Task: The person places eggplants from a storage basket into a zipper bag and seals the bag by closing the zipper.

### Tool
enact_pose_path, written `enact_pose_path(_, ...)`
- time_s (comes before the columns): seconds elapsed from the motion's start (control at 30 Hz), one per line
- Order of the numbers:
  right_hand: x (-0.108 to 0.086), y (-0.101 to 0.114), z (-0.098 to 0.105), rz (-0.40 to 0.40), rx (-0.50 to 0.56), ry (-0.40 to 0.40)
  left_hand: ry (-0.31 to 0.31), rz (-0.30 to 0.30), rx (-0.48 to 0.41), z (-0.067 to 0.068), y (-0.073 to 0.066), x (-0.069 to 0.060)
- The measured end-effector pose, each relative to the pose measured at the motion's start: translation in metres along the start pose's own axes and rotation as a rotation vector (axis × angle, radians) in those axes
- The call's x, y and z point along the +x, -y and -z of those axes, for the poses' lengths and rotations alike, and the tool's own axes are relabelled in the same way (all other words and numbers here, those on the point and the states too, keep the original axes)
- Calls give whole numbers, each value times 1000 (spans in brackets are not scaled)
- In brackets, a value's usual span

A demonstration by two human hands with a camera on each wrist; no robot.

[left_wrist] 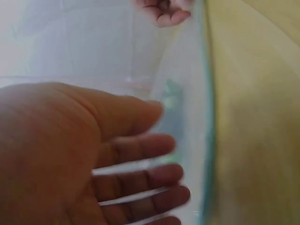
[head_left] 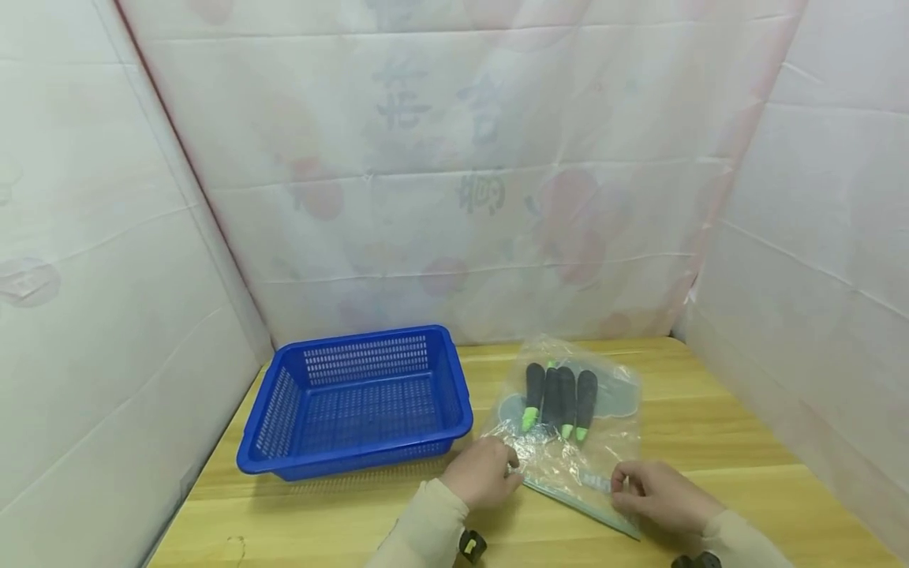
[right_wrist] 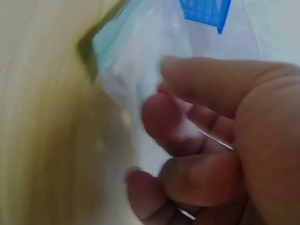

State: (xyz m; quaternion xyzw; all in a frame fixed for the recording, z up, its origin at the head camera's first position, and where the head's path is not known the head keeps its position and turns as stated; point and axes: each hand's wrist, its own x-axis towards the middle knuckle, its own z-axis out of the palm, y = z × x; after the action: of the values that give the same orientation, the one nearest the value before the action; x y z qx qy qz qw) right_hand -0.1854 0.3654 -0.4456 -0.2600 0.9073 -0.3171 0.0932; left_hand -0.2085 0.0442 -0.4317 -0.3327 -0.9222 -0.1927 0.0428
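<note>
A clear zip bag [head_left: 547,465] lies on the table with its green zip edge toward me. Inside it are several dark, rounded handles with light green ends [head_left: 561,398]; their kind cannot be told. My left hand [head_left: 483,473] is at the bag's near left corner. In the left wrist view its fingers [left_wrist: 140,180] are slightly bent, holding nothing, beside the green zip strip [left_wrist: 209,117]. My right hand [head_left: 660,493] is at the bag's right edge, near the zip. Its fingers [right_wrist: 164,117] are loosely bent, with a gap between thumb and forefinger against the blurred plastic.
A blue plastic basket [head_left: 355,454] with slotted walls stands left of the bag, close to my left hand. The wooden table [head_left: 738,442] is bounded by pale printed sheets [head_left: 454,197] at the back and both sides.
</note>
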Motion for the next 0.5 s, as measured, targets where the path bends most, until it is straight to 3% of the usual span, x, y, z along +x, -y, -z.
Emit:
enact_pose_path(0.1,5,11,2,25,-87,-125,-38,-43,-46,11,-1,1)
enact_pose_path(0.33,12,35,16,169,-290,-438,-170,-164,-9,48,-6,-14)
enact_pose_path(0.5,18,52,33,283,-448,-557,-284,-194,78,80,12,-29)
